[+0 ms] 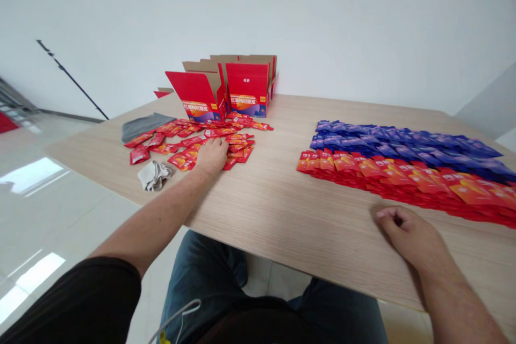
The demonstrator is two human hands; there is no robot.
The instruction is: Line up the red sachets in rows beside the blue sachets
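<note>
My left hand point(212, 156) reaches into a loose spread of red sachets point(183, 161) on the left of the table. Its fingers curl down onto the sachets, and the fingertips are partly hidden. On the right, my right hand point(415, 237) rests on the tabletop with its fingers folded in and nothing visible in them. Just beyond it lies a long overlapping row of red sachets point(387, 172). Behind that row run rows of blue-purple sachets point(379, 137).
Open red cartons point(246, 86) stand at the back left of the wooden table point(278, 193). A grey cloth point(145, 126) and a crumpled pale cloth point(154, 174) lie near its left side. A thin black pole point(76, 80) leans by the white wall.
</note>
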